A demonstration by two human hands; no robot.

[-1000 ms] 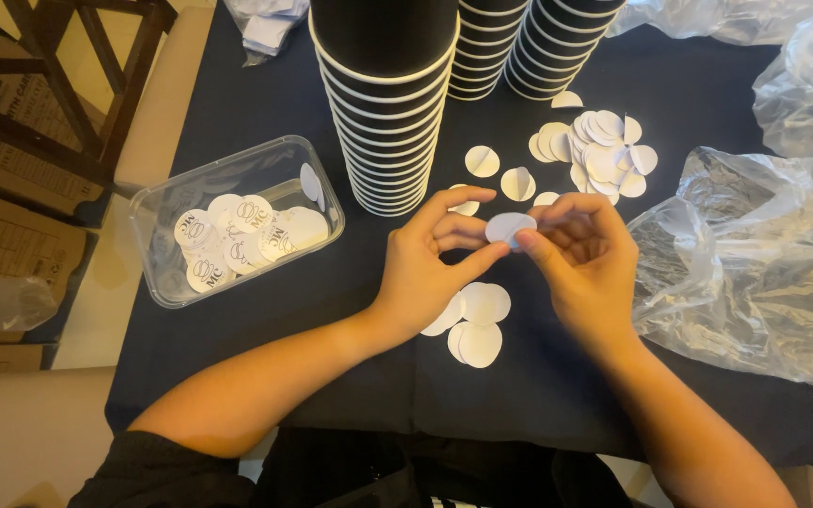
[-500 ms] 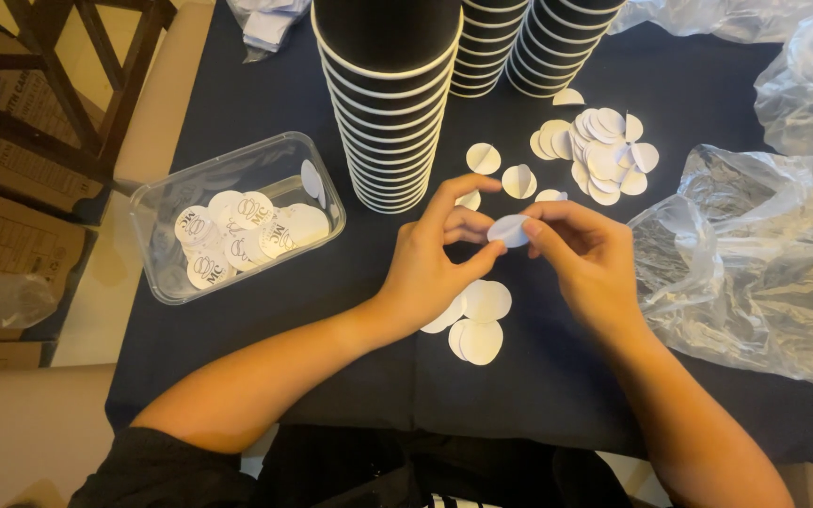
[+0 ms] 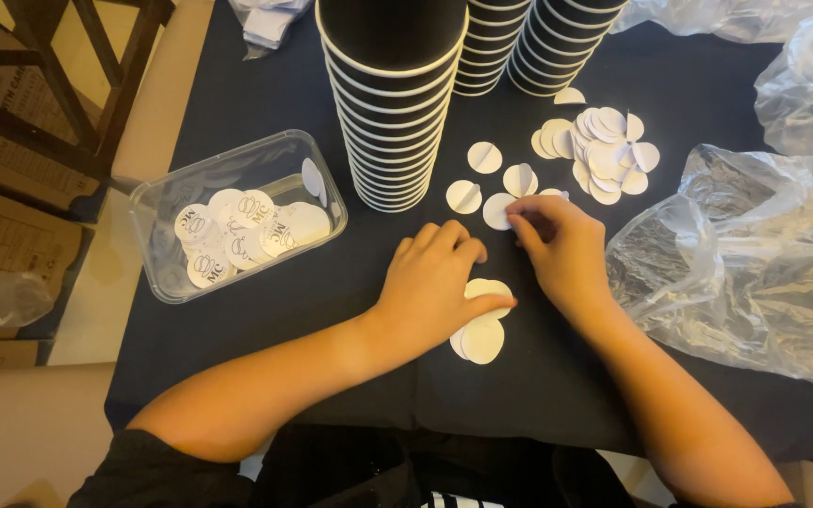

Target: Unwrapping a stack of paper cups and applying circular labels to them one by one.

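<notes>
Two hands on dark tablecloth point(image 3: 265, 103); left hand point(image 3: 435, 282) flat on white discs point(image 3: 482, 334), right hand point(image 3: 562, 249) pinching one disc point(image 3: 497, 212)

cup stack point(image 3: 390, 103) behind container point(image 3: 237, 218), bag point(image 3: 745, 273) right

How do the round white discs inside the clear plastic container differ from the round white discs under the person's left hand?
The discs in the clear plastic container show dark printed marks; the small pile of discs under the left hand looks plain white. The container discs lie untouched inside clear walls; the pile lies directly on the dark tablecloth, with the left hand resting on it. Both groups are round, white, flat and overlapping.
</notes>
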